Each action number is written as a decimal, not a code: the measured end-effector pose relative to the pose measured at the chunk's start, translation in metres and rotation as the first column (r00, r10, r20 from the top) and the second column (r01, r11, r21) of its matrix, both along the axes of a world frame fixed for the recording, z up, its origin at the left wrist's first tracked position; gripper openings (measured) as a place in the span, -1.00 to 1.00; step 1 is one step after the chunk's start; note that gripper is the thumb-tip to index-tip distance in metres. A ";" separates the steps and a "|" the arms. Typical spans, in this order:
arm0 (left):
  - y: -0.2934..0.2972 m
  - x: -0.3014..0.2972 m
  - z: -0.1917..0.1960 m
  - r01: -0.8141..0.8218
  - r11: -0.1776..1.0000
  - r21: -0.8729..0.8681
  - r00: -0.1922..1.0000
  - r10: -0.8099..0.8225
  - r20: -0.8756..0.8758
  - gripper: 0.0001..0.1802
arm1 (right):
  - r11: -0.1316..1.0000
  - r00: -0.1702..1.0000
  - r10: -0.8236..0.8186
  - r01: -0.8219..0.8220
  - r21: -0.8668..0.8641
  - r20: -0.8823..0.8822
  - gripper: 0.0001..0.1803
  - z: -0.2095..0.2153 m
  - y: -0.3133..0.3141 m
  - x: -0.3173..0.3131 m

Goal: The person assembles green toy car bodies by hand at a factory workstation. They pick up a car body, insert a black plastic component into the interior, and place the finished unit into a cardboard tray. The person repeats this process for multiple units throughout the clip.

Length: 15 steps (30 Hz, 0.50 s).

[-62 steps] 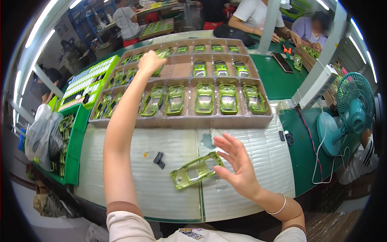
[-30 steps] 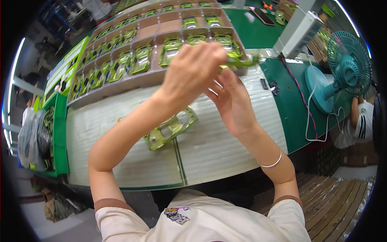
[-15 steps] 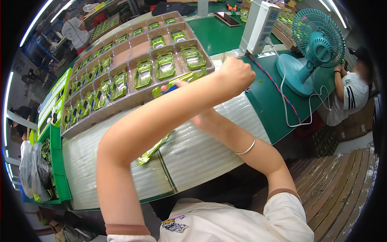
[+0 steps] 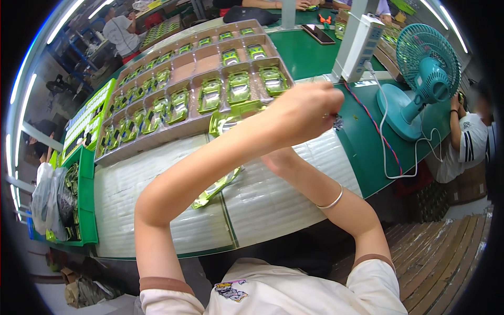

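Note:
My left forearm crosses over my right one. My left hand (image 4: 310, 113) is closed in a fist beyond the right wrist, with a small dark, silvery thing (image 4: 337, 123) showing below its fingers, too small to name. Partly hidden behind the left forearm is my right hand (image 4: 278, 159); its fingers do not show. A green toy car shell (image 4: 224, 122) sticks out past the forearm at that hand, tilted, by the tray's near edge. Another green plastic piece (image 4: 218, 188) lies on the white foam sheet (image 4: 157, 210) under my left forearm.
A divided tray (image 4: 184, 126) of green car shells stands across the table. Left are a green crate (image 4: 86, 205) and a plastic bag (image 4: 50, 194). Right are a teal fan (image 4: 428, 79), a power strip (image 4: 362, 47) and cables (image 4: 375, 128); a phone (image 4: 318, 34) lies behind. Other people sit nearby.
The view has shifted, so the table things sit further right. My left fist has turned, and the small dark thing now shows below it. The shell at my right hand has tipped, showing more face.

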<state>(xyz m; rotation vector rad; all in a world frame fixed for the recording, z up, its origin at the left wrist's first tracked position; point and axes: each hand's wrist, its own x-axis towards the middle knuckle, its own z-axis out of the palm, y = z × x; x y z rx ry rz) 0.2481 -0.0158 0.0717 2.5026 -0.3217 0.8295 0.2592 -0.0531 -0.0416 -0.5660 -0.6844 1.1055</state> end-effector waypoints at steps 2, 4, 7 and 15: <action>0.013 -0.056 0.025 -0.098 0.961 -0.257 0.995 0.099 -0.009 -0.72 | 0.998 0.999 -0.045 0.043 0.047 0.031 -0.44 0.029 0.000 -0.016; 0.009 -0.103 0.041 -0.191 0.768 -0.611 0.981 0.155 -0.112 -0.56 | 0.985 0.953 -0.167 0.153 0.074 0.254 -0.33 0.038 -0.003 -0.015; 0.007 -0.151 0.022 -0.308 0.689 -0.656 0.949 0.275 -0.155 -0.71 | 0.857 0.794 -0.419 0.185 0.481 0.441 -0.33 0.044 0.004 -0.022; 0.004 -0.167 -0.021 -0.428 0.662 -0.616 0.876 0.472 -0.101 -0.81 | 0.676 0.576 -0.659 0.171 0.717 0.484 -0.47 0.037 0.006 -0.022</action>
